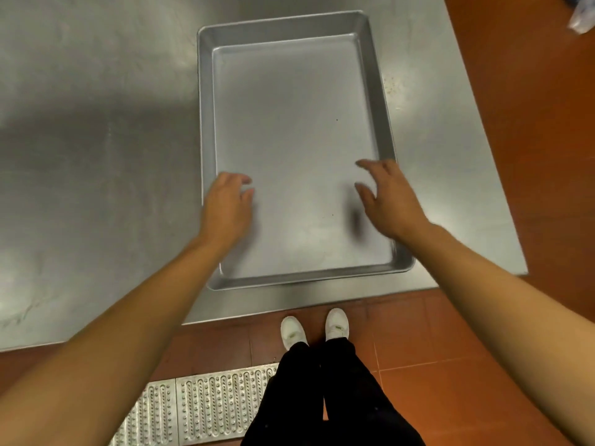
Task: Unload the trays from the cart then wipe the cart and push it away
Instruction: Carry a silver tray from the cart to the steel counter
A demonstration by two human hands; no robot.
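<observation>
Here a metal tray (291, 130) lies flat on a steel table (96, 140), filling the middle of the frame, its long side running from the upper centre down toward the person. Its near short edge sits close to the table's front edge, and nothing lies in it apart from a few tiny dark specks.

The left hand (227, 206) is at the tray's left rim, low in the frame's centre, palm down with fingers loosely curled and slightly parted; it grips nothing, and whether it touches the rim cannot be told because of blur. The right hand (389, 201) is over the tray's right side, fingers spread and bent, thumb apart from the rest, holding nothing; a dark shadow lies on the tray floor just beneath it. Both bare forearms reach in from the lower corners.

Below the table, at bottom centre, stand two white shoes (314, 328) and black trousers (331, 397) on an orange tiled floor (450, 365). A studded metal grate (199, 403) lies in the floor at lower left. At the upper right corner a pale, blurred object (581, 17) shows on the floor; what it is cannot be told.
</observation>
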